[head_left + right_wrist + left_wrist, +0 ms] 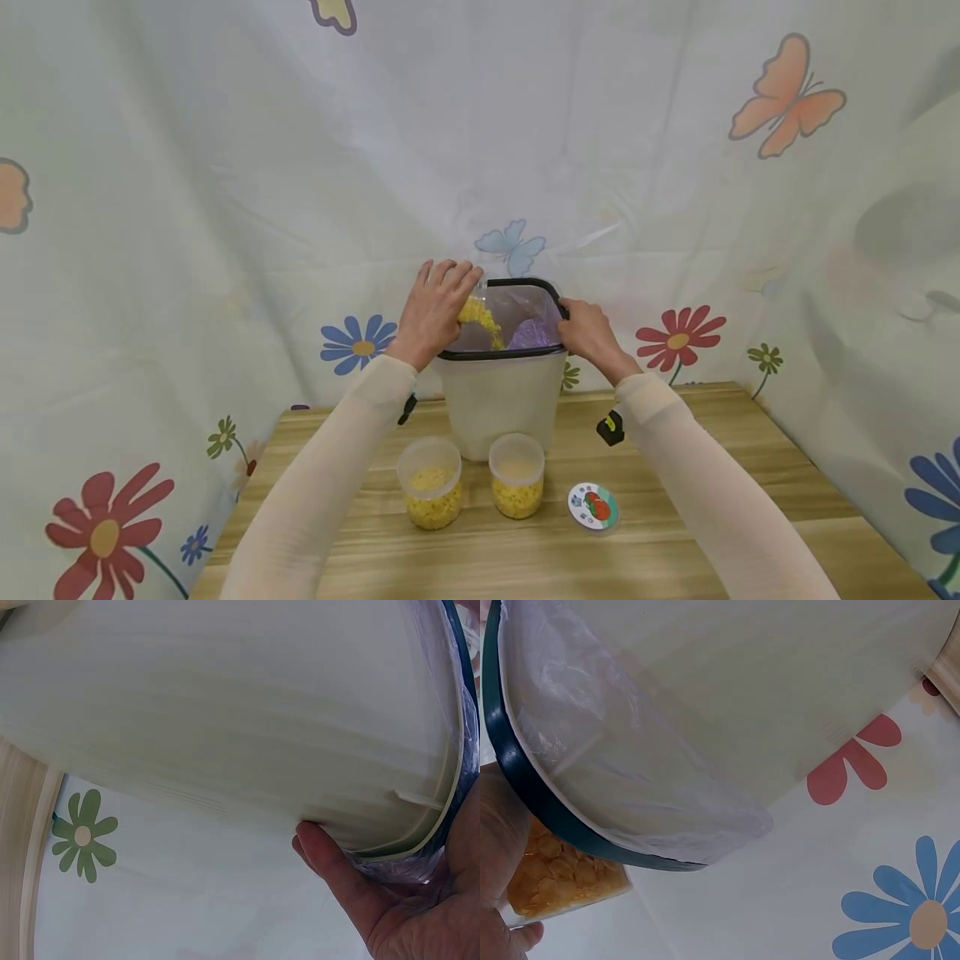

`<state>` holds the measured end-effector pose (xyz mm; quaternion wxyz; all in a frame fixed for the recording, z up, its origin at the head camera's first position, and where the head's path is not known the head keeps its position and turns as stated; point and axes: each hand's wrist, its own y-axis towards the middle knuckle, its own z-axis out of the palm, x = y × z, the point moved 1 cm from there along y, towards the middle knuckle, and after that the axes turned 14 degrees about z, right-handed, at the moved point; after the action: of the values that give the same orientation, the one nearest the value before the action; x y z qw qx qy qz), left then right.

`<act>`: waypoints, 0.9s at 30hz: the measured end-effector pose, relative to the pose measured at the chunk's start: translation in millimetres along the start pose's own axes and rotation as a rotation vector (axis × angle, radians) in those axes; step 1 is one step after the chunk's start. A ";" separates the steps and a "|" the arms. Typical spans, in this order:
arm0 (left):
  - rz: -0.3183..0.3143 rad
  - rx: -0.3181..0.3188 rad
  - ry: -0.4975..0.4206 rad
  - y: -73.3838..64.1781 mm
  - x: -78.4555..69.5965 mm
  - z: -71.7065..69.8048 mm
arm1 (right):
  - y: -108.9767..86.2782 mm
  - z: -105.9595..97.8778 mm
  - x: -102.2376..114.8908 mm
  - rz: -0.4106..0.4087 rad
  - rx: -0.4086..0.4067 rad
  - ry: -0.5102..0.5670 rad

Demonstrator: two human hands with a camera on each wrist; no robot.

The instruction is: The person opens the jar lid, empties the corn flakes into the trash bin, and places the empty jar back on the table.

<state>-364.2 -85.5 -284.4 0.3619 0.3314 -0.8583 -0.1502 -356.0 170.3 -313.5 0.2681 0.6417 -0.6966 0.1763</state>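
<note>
My left hand (432,308) grips a clear plastic jar (566,885), tipped over the mouth of a pale trash bin (498,400). Yellow flake-like pieces (491,323) spill from the jar into the bin. My right hand (590,333) holds the bin at the right side of its dark rim (556,293), with a finger or thumb against the outer wall in the right wrist view. A thin plastic liner (667,780) is folded over the rim, and crumpled purple plastic (530,333) shows inside. The bin's bottom is hidden.
Two clear jars, a left one (431,483) and a right one (517,477), stand before the bin, partly filled with yellow pieces. A round lid (592,507) with a tomato picture lies right of them on the wooden table (525,567). Behind hangs a flowered curtain (420,167).
</note>
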 end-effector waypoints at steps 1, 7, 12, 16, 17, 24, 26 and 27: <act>0.003 0.000 0.003 -0.1 -0.1 0.2 | -0.1 0.1 -0.1 0.000 -0.001 0.000; 0.016 -0.005 0.026 -0.1 -0.9 0.0 | -0.3 0.3 0.3 -0.008 -0.007 -0.004; 0.031 0.007 0.042 -0.1 -2.7 0.0 | -2.6 0.3 0.7 -0.005 0.006 0.005; 0.038 0.012 0.044 0.9 -2.6 -0.3 | -3.0 -0.9 1.1 -0.012 0.006 0.008; 0.039 0.014 0.045 1.1 -2.3 -0.4 | -2.9 -1.1 1.4 -0.015 0.004 0.008; 0.054 0.031 0.065 1.5 -2.0 -1.6 | -1.8 0.0 1.0 -0.007 0.010 0.012; 0.057 0.036 0.070 1.7 -2.5 -1.5 | -1.3 0.5 0.2 0.000 0.014 0.015; 0.059 0.038 0.070 1.6 -2.7 -1.5 | -1.1 0.7 -0.1 0.003 0.014 0.014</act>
<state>-362.4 -82.5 -284.0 0.3897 0.3178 -0.8572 -0.1111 -355.0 169.8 -314.2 0.2682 0.6414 -0.6942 0.1863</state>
